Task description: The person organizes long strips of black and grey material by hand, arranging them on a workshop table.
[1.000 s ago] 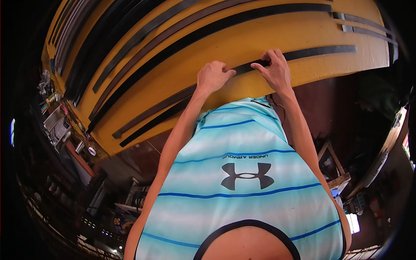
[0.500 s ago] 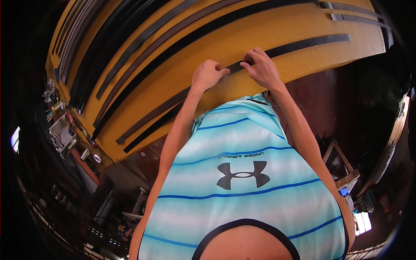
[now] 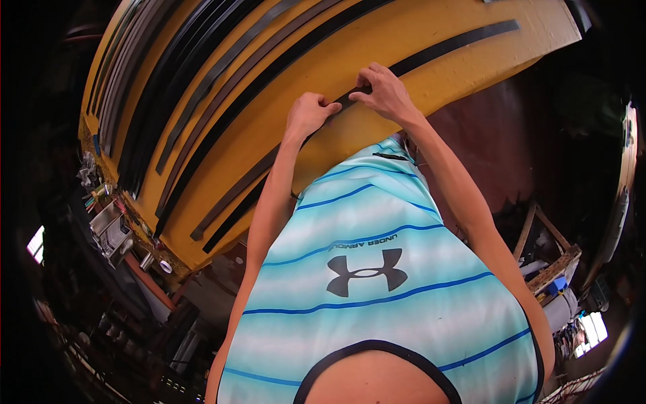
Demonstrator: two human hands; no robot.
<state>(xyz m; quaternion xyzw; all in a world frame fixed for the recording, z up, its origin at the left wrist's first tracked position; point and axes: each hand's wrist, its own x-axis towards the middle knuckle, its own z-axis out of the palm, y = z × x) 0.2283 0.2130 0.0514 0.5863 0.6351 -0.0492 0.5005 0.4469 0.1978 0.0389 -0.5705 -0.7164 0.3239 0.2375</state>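
Both bare hands work over the near edge of the long, curved-looking yellow table (image 3: 404, 34), where the long, flat, dark strip (image 3: 346, 101) lies. The left hand (image 3: 309, 114) has thumb and fingers nearly closed at the strip; the right hand (image 3: 383, 94) is loosely curled (thumb and forefinger slightly apart) over it, farther right along the table's edge. How firmly either one grips, I cannot tell. More long black, brown and grey strips (image 3: 267, 77) lie across the table's far side
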